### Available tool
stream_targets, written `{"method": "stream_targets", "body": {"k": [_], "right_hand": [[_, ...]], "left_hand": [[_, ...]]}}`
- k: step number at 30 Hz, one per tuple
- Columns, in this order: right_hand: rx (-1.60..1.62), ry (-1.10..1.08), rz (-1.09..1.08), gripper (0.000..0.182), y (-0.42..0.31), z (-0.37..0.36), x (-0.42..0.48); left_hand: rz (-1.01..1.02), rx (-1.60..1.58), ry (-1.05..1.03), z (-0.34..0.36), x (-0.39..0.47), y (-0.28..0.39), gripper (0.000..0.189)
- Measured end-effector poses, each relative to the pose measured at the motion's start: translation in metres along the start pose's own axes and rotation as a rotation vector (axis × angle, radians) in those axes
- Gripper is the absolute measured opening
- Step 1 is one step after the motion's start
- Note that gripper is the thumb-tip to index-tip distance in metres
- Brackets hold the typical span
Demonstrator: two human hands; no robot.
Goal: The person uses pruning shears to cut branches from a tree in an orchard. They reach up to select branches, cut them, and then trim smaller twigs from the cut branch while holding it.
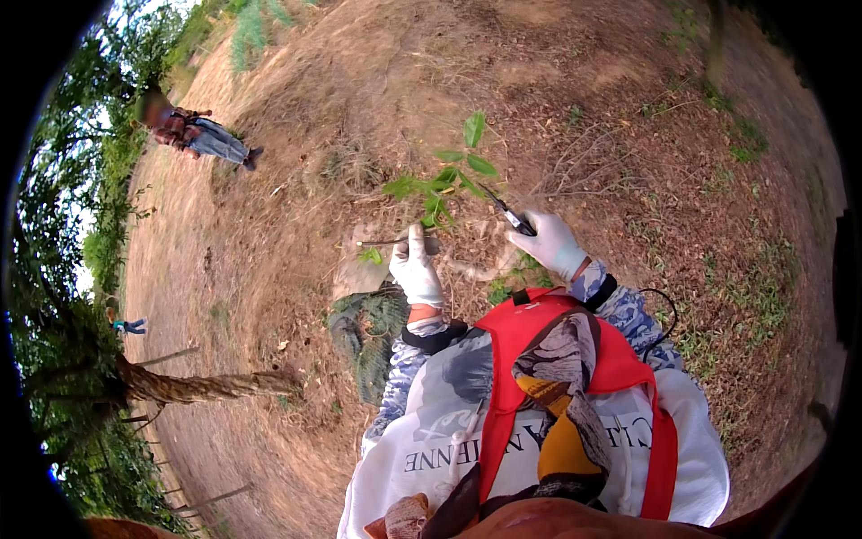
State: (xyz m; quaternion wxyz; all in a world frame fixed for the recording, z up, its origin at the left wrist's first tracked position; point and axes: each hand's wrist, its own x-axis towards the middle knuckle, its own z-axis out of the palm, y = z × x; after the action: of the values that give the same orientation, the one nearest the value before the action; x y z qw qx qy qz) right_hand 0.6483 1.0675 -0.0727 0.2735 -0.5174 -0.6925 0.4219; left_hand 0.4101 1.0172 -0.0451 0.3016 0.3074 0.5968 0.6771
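My left hand (416,269), in a white glove, grips a thin woody stem (382,242) whose end sticks out to the left. Green leaves (444,180) stand just beyond the fingers; whether they grow on that same stem I cannot tell. In my right hand (551,244), also white-gloved, is a dark-handled cutting tool (512,215), probably pruning shears or a knife. Its narrow dark end points up and left, close to the lowest leaves. A smaller leaf sprig (370,255) hangs below the stem's left end.
Dark green netting or mesh cloth (370,337) lies by my left forearm. Dry twigs (586,168) lie on the ground to the right. A tree trunk (209,386) stands at left. One person (215,138) stands at upper left, another (131,326) farther off. Fence posts (222,497) run lower left.
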Motion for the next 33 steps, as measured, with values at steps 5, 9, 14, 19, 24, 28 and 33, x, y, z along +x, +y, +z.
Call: {"method": "stream_targets", "body": {"k": [5, 9, 14, 19, 24, 28, 33], "right_hand": [[-0.029, -0.031, 0.022, 0.041, -0.002, -0.003, -0.003], [-0.058, -0.029, 0.031, 0.043, 0.005, -0.002, -0.004], [-0.035, -0.001, 0.023, 0.045, 0.014, -0.007, -0.006], [-0.053, -0.025, 0.084, 0.049, 0.032, -0.008, -0.001], [-0.043, -0.073, 0.099, 0.051, 0.05, -0.004, -0.002], [-0.006, -0.128, 0.152, 0.049, 0.06, -0.004, -0.007], [0.099, -0.213, 0.268, 0.047, 0.088, 0.001, -0.017]], "left_hand": [[-0.027, -0.051, -0.016, -0.004, 0.006, -0.01, 0.026], [-0.039, -0.092, 0.044, -0.009, 0.016, -0.007, 0.031], [-0.054, -0.126, 0.172, -0.043, 0.043, -0.007, 0.036], [-0.175, 0.092, 0.193, -0.113, 0.048, -0.065, 0.034], [-0.599, 0.247, 0.27, -0.214, -0.004, -0.186, 0.026], [-0.827, 0.81, 0.159, -0.272, -0.088, -0.228, 0.044], [-0.896, 1.473, -0.237, -0.375, -0.171, -0.302, 0.048]]}}
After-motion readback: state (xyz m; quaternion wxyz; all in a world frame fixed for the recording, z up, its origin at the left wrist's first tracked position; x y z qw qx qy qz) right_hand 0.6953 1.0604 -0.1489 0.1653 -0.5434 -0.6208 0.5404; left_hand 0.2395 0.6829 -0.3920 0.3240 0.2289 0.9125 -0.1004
